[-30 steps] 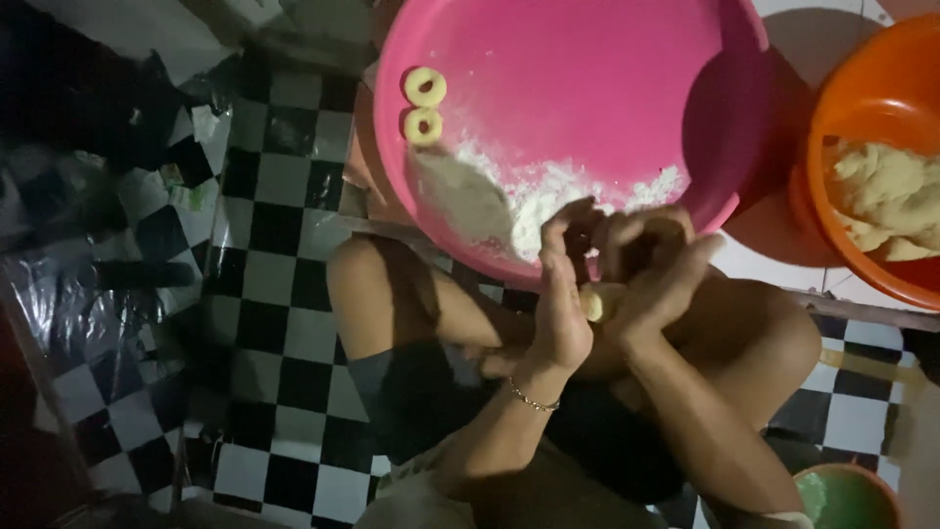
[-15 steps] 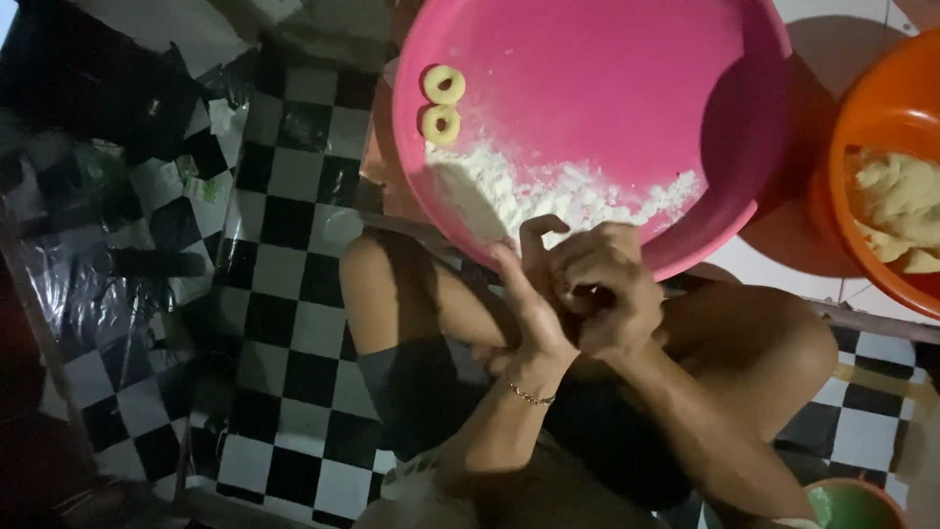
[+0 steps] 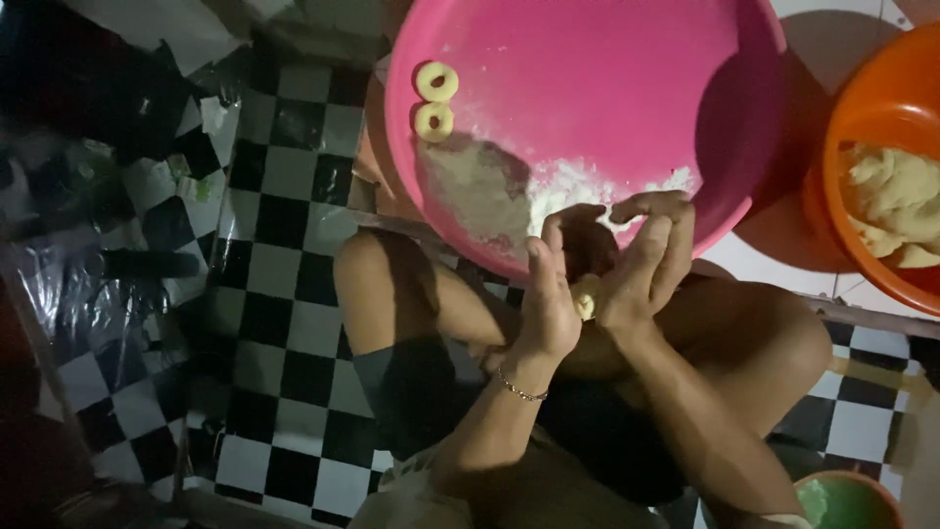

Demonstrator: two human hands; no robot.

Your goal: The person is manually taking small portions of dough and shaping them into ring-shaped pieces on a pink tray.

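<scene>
Seemingly both palms (image 3: 597,294) around dough piece (image 3: 586,306)

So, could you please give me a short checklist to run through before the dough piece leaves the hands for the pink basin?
1. Dough piece held between left hand and right hand: ok.
2. Piece already ring-shaped: cannot tell, mostly hidden by the palms.
3. Bare room in the pink basin beside the two dough rings: ok.
4. Flour in the basin: ok.
5. Raw dough left in the orange bowl: ok.
</scene>
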